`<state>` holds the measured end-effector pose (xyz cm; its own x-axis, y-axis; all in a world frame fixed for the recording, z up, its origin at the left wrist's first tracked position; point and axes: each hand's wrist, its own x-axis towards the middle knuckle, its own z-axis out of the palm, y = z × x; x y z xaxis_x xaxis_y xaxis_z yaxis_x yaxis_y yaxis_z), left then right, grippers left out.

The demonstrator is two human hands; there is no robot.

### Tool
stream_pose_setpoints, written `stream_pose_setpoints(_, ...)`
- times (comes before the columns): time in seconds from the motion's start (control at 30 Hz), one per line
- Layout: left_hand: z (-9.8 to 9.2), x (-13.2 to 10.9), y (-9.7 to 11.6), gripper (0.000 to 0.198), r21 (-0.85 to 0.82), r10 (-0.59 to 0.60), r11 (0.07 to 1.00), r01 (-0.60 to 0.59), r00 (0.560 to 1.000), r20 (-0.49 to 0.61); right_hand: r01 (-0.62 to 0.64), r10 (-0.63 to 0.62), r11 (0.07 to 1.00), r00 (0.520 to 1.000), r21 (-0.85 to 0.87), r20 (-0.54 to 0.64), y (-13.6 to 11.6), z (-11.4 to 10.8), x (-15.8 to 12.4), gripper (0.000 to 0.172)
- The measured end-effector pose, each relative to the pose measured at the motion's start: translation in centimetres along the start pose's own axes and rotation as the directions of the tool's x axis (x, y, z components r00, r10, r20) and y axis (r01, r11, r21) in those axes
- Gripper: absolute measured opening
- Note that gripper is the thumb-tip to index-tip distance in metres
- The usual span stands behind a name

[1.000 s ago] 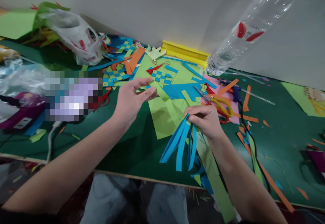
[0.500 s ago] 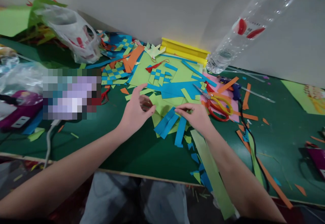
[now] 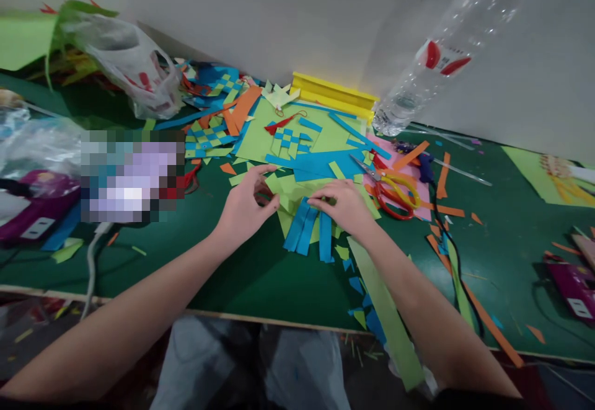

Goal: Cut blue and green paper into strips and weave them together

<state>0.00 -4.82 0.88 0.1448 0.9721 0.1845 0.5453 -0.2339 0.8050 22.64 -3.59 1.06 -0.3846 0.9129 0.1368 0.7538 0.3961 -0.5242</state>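
Head-camera view looking down at a person's 2 bare forearms, which reach over a cluttered green table (image 3: 242, 273) set against a pale wall. The right hand (image 3: 341, 205) lies palm down over the upper ends of a small fan of blue paper strips (image 3: 307, 231). The strips rest on the table near its middle, spreading toward the person, with their tops on a light green sheet (image 3: 290, 194). Whether the fingers pinch the strips underneath cannot be told. The left hand (image 3: 244, 208) sits just beside it, to the left. Its thumb and fingers are curved apart in a loose C, with the tips at the edge of the same green sheet, and it grips nothing that can be seen. The 2 hands are close but not touching. Just right of the right hand lie scissors (image 3: 395, 190) with yellow and red handles, on pink paper (image 3: 416, 171). Behind the hands is a woven blue and green square (image 3: 290, 140), with a second woven piece (image 3: 207, 137) to its left. A yellow tray (image 3: 334, 93) stands against the wall, and a clear plastic bottle (image 3: 418, 69) leans beside it. A white plastic bag (image 3: 130, 69) sits at the far left. A long green strip (image 3: 385, 311) runs off the near table edge under the right forearm, and orange scraps lie scattered nearby.
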Motion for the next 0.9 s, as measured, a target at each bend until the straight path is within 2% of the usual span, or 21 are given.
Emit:
stream_pose_setpoints(0.1, -0.2, -0.2, 0.0, 0.055, 0.008, -0.005, 1.000, 0.005, 1.000, -0.003, 0.007, -0.008, 1.000, 1.000, 0.015, 0.025, -0.1, 0.1, 0.9, 0.018)
stream_pose_setpoints(0.23, -0.3, -0.2, -0.4, 0.061, -0.086, -0.056, 0.995, 0.056, 0.998, 0.004, 0.030, -0.033, 0.996, 0.999, 0.087, 0.034, 0.0, 0.4, 2.7, 0.015)
stream_pose_setpoints(0.4, -0.3, 0.0, -0.7, 0.057, -0.135, -0.082, 0.988, 0.080, 0.997, -0.011, 0.098, -0.100, 0.995, 0.990, 0.018, 0.100, 0.1, 1.0, 4.4, 0.018)
stream_pose_setpoints(0.53, -0.3, 0.2, -0.9, 0.052, -0.133, -0.081, 0.988, 0.081, 0.997, 0.006, 0.134, -0.135, 0.982, 0.991, -0.134, 0.002, 0.3, 1.4, 4.6, 0.026)
stream_pose_setpoints(0.67, -0.3, 0.2, -0.8, 0.050, -0.085, -0.053, 0.995, 0.054, 0.999, 0.007, 0.125, -0.158, 0.956, 0.981, -0.264, -0.108, -0.4, 0.0, 3.4, 0.032)
stream_pose_setpoints(0.73, -0.4, 0.2, -0.6, 0.039, -0.035, -0.049, 0.998, 0.050, 0.998, 0.040, 0.051, -0.094, 0.960, 0.985, -0.274, -0.145, -1.2, -1.3, 2.3, 0.029)
stream_pose_setpoints(0.77, -0.4, 0.3, -0.5, 0.033, -0.013, -0.049, 0.999, 0.049, 0.997, 0.067, -0.029, -0.002, 0.968, 0.992, -0.249, -0.126, -1.5, -2.0, 1.7, 0.029)
stream_pose_setpoints(0.83, -0.5, 0.3, -0.3, 0.025, 0.018, -0.044, 0.999, 0.042, 0.993, 0.112, -0.182, 0.185, 0.967, 0.983, -0.177, 0.002, -2.1, -2.9, 0.4, 0.039)
stream_pose_setpoints(0.9, -0.5, 0.3, -0.2, 0.025, 0.052, -0.032, 0.998, 0.025, 0.991, 0.131, -0.227, 0.246, 0.964, 0.959, -0.135, 0.140, -2.3, -3.3, -0.8, 0.043)
